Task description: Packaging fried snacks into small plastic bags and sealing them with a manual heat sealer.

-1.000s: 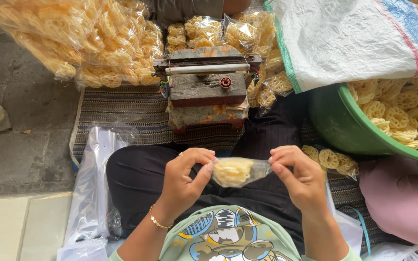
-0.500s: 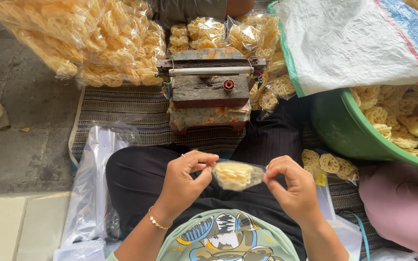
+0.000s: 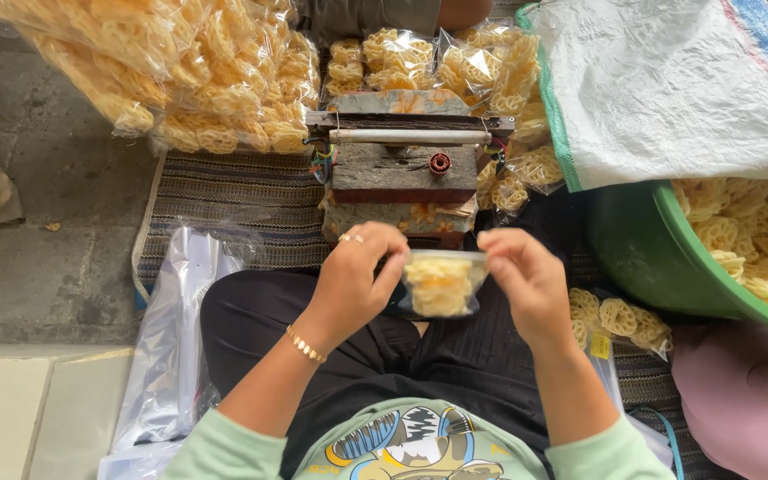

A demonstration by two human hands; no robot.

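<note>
A small clear plastic bag [image 3: 442, 284] filled with yellow flower-shaped crackers hangs upright between my hands, over my lap. My left hand [image 3: 359, 276] pinches the bag's top left corner. My right hand [image 3: 526, 280] pinches the top right corner. Both hands are just in front of a worn wooden block device with a metal bar and a red knob [image 3: 404, 169], which stands on a striped mat [image 3: 224, 200].
A green basin [image 3: 642, 253] full of loose crackers sits at right, under a white woven sack [image 3: 677, 84]. Filled cracker bags [image 3: 180, 80] pile up at the back. Empty clear bags [image 3: 171, 347] lie at left. A packed bag [image 3: 620, 320] lies by my right knee.
Both hands have lifted the bag forward toward the wooden device and turned it from lying sideways to hanging upright. Another person's hand seen in the basin half a second ago is gone.
</note>
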